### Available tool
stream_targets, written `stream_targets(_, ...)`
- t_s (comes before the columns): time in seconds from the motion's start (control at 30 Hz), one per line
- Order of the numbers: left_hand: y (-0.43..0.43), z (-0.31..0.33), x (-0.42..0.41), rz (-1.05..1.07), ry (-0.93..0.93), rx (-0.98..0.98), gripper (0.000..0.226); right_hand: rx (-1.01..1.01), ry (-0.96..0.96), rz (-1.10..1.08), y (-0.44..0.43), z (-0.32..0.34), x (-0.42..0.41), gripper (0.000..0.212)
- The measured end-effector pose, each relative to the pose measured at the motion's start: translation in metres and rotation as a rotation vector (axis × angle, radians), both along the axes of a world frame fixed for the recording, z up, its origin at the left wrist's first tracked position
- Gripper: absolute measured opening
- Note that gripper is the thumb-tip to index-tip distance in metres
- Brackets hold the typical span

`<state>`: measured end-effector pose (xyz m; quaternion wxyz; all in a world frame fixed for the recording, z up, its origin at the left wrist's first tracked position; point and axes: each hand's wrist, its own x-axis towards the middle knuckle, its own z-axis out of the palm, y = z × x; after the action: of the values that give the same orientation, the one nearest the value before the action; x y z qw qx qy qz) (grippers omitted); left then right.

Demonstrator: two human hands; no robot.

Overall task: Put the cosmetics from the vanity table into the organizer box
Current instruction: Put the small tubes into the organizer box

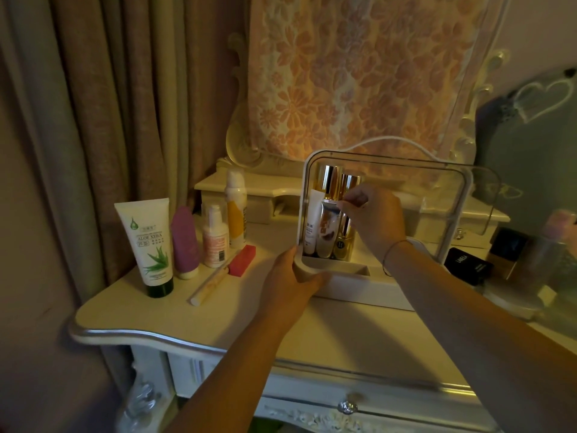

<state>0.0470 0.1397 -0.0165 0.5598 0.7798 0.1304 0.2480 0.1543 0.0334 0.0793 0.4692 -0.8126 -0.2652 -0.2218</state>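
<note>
A white organizer box (368, 290) with its clear door (480, 198) swung open to the right stands on the vanity table (224, 320). Inside at the left stand a white tube (312, 223), a silver bottle (327, 232) and gold-capped bottles (346, 185). My left hand (292, 284) grips the box's front left corner. My right hand (371, 218) reaches inside, fingers pinched on the neck of a gold bottle. On the table to the left stand an aloe tube (150, 245), a purple tube (184, 243), a small pump bottle (215, 235) and a white-and-yellow bottle (236, 210); a pink box (243, 260) and a cream stick (209, 287) lie flat.
Curtains hang at the left. A flowered cloth covers the mirror frame (240, 142) behind the box. A black box (468, 265) and dark jars (512, 248) sit at the right. The table's front drawer has a crystal knob (347, 407).
</note>
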Motion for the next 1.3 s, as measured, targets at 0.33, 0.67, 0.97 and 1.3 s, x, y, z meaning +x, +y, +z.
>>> stream_targets(0.33,0.001,-0.001,0.000,0.006,0.038,0.012,0.081,-0.047,0.000,-0.049,0.001,-0.004,0.010,0.008)
stream_targets(0.67,0.000,0.000,0.000,-0.006,0.027,0.003,0.080,-0.066,0.017,-0.087,0.003,-0.002,0.011,0.019)
stream_targets(0.97,-0.002,0.003,-0.001,0.005,-0.004,0.011,0.079,-0.072,-0.038,-0.058,0.016,-0.005,-0.001,0.032)
stream_targets(1.3,-0.001,0.002,0.000,0.003,0.002,0.009,0.074,-0.112,-0.068,-0.157,0.020,-0.003,0.002,0.026)
